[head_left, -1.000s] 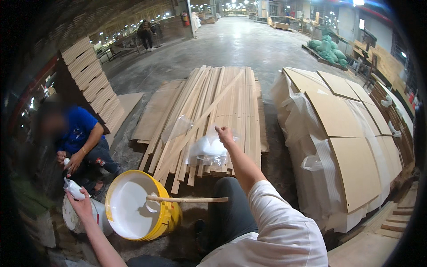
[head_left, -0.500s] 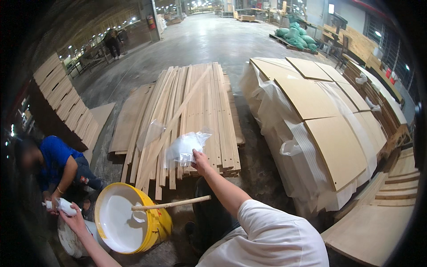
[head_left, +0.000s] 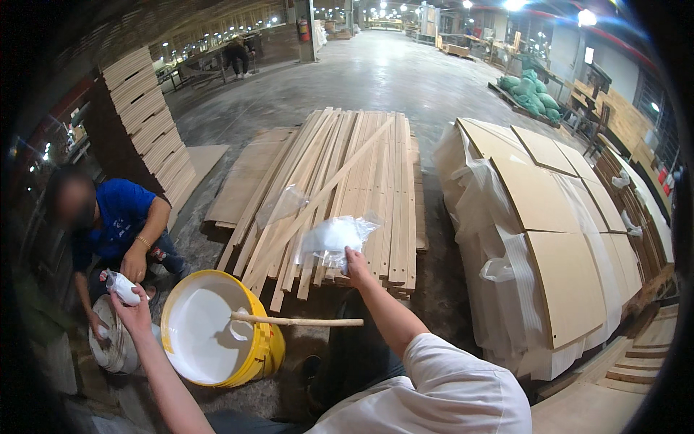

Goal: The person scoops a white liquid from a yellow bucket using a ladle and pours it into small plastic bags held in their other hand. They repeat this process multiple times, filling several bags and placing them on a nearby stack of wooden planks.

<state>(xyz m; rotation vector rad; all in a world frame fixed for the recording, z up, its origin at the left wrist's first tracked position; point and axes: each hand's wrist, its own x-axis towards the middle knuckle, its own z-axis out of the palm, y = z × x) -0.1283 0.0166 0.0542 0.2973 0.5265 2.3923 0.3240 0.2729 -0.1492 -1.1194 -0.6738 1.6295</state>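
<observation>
wood strips [head_left: 383, 173]; bag [head_left: 332, 236] in right fingers [head_left: 353, 256]

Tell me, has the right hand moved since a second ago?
Yes: against the slats, the right hand has moved back toward the person, closer to their near ends.

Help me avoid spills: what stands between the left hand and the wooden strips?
In the head view, the yellow bucket, a stick jutting over its rim.

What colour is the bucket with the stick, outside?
The bucket is yellow outside, shown best in the head view.
</observation>
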